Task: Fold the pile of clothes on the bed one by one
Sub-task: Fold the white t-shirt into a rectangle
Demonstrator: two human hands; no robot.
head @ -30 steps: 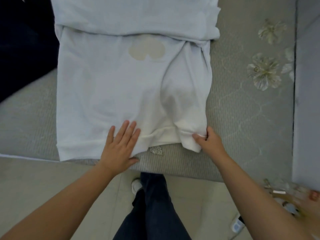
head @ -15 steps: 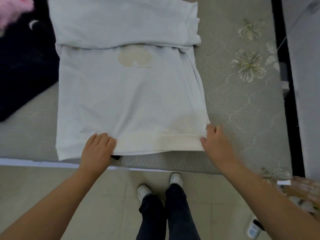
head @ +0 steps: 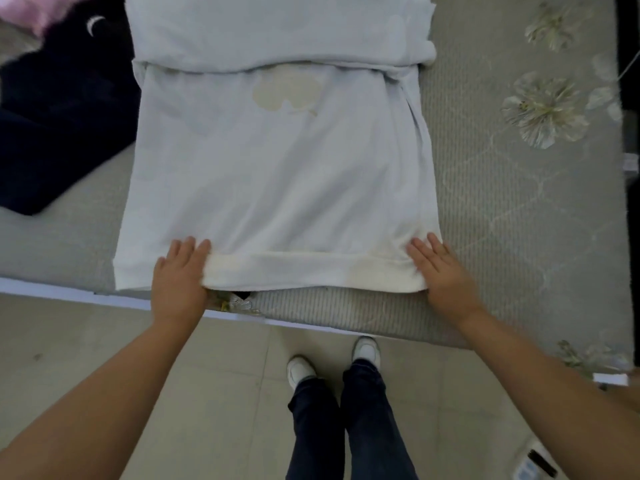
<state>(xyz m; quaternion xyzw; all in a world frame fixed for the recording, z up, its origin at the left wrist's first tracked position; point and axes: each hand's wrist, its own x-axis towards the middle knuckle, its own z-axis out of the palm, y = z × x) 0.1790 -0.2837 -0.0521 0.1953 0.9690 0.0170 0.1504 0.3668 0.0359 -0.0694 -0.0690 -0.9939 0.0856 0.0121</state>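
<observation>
- Nearest to us, at the bottom of the head view, we see the person's legs in dark blue jeans (head: 349, 420) and two white shoes (head: 366, 351), standing on a pale tiled floor (head: 86, 344).
- Both bare forearms reach forward from the lower corners toward the near edge of the bed.
- The left hand (head: 178, 277) lies on the near left part of the white ribbed hem band (head: 311, 273); its fingers (head: 188, 247) extend onto the cloth, while the thumb is hidden below the hem edge, so we cannot tell whether it pinches the band or merely presses it.
- The right hand (head: 441, 271) rests at the near right corner of the same hem, fingers straight and close together, flat on the fabric; here too we cannot tell if the thumb grips underneath.
- The pale blue sweatshirt (head: 277, 188) lies spread on the grey quilted bedspread (head: 512, 216), its hem just beside the bed's near edge and its far part folded back toward us in a thick band.
- A cream cloud-shaped print (head: 285, 91) shows on the sweatshirt just below that folded band.
- Beneath the hem, between the hands, a small shiny leaf motif (head: 239, 301) of the bedspread peeks out.
- To the right, well apart from the sweatshirt, embroidered pale flowers (head: 543, 109) decorate the bedspread.
- At the far left lies a dark navy garment with a white crescent mark (head: 62, 112), touching the sweatshirt's left side, and beyond it a pink fluffy item (head: 38, 12) at the corner.
</observation>
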